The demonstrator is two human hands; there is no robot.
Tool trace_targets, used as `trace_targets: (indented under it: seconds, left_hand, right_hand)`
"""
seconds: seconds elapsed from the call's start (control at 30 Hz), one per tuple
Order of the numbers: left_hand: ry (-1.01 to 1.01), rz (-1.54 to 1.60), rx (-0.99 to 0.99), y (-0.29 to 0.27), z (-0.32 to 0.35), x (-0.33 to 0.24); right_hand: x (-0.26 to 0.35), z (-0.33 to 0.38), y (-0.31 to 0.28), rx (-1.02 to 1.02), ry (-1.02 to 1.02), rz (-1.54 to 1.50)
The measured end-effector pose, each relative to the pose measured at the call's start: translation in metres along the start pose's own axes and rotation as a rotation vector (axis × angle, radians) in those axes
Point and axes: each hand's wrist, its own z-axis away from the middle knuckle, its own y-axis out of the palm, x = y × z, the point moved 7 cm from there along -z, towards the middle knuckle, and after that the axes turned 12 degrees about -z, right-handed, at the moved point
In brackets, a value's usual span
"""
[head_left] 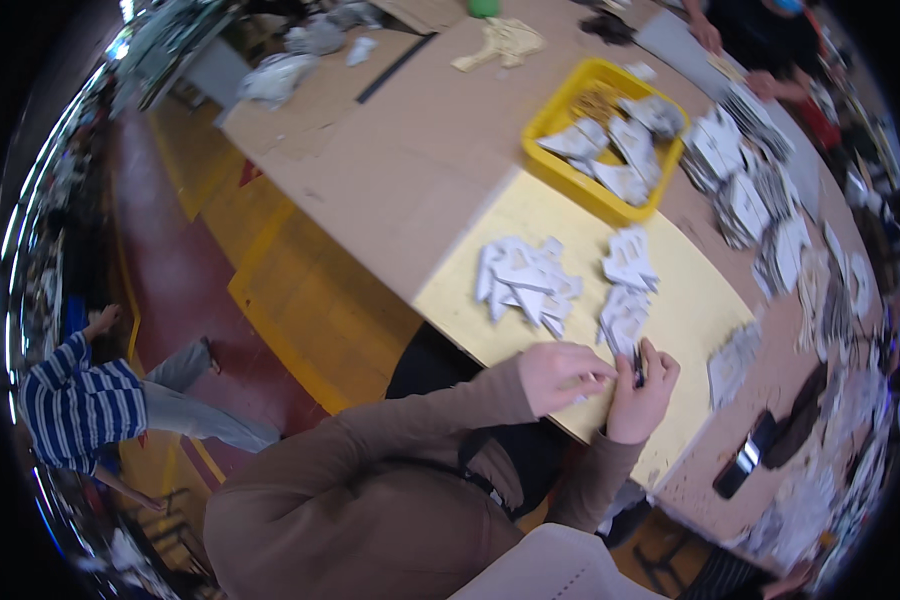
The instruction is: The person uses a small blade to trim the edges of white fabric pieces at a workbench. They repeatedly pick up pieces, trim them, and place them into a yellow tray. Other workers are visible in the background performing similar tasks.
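Note:
My left hand (558,378) is at the near edge of the pale yellow board (685,300). Its fingers are closed in a pinch, and what they hold is too small to make out. Close beside it, my right hand (642,398) has its thumb and fingers closed around a small dark thing (639,364) of unclear kind. Just beyond my right fingertips lie white cut-out pieces (625,312), with another small stack (628,258) behind them. A larger loose pile of white cut-out pieces (525,280) sits farther left on the board.
A yellow basket (602,205) holds white pieces and tan scraps. Stacked white pieces (715,150) stand to the right, near a co-worker's hand (765,85). A phone (746,455) lies at lower right. A person in a striped shirt (90,405) walks on the left.

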Motion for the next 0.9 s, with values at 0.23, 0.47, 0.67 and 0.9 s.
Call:
trace_targets:
  seconds: [0.23,0.47,0.67,0.9]
  left_hand:
    - [0.050,-0.015,-0.186,-0.002,0.007,0.019]
    - [-0.155,0.282,-0.118,0.005,0.004,0.028]
    - [-0.134,0.165,-0.072,-0.004,0.004,0.027]
    - [-0.200,0.237,-0.060,-0.019,0.019,0.021]
  right_hand:
    - [-0.014,-0.003,-0.001,0.080,0.078,-0.320]
    - [0.008,0.006,-0.012,0.156,0.080,-0.523]
    - [0.033,0.003,0.008,0.254,0.050,-0.512]
    - [0.058,0.002,0.020,0.325,0.022,-0.505]
